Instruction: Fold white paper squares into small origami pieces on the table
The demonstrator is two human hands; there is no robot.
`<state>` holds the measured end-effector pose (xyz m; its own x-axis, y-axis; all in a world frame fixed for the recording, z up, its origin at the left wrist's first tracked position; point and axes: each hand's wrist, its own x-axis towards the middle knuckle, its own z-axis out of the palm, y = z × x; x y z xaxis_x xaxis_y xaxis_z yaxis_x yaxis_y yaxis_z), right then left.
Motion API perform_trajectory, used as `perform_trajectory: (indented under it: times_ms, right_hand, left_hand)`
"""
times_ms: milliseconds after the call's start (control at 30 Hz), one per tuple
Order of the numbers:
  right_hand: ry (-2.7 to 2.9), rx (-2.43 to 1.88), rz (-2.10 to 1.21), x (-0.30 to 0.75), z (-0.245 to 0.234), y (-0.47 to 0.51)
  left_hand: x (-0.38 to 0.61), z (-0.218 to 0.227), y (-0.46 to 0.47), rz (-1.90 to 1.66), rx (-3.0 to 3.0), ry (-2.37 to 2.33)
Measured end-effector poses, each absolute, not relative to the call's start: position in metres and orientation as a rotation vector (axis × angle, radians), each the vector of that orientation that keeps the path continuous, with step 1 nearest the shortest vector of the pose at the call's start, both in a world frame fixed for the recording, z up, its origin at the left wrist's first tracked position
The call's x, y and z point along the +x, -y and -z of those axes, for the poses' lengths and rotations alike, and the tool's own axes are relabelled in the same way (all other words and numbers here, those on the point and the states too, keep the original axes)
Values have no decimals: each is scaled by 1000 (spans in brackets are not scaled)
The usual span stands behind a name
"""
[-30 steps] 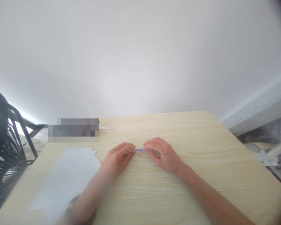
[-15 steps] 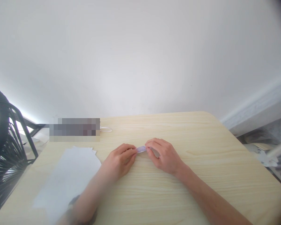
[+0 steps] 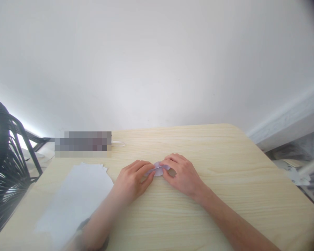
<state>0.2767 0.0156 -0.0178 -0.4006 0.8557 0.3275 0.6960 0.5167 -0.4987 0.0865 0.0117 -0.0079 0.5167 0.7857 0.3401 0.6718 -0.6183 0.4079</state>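
A small pale purple piece of paper is held between both hands just above the light wooden table. My left hand pinches its left end with curled fingers. My right hand pinches its right end, fingers bent over it. The two hands nearly touch at the fingertips, and most of the paper is hidden by them.
A stack of white sheets lies on the table to the left of my left forearm. A blurred-out object with a white loop sits at the table's back left. A black wire chair stands off the left edge.
My hands have come closer together. The purple paper, first a thin strip stretched between them, now shows as a broader bent piece at my fingertips.
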Motion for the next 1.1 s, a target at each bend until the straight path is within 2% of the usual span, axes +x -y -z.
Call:
perform_trajectory:
  times_ms: [267, 1100]
  right_hand:
    - [2214, -1260, -429, 270, 18, -11]
    - [2289, -1352, -354, 267, 18, -11]
  left_hand:
    - [93, 8, -11, -588, 2493, -1345]
    - [97, 9, -9, -497, 2473, -1498]
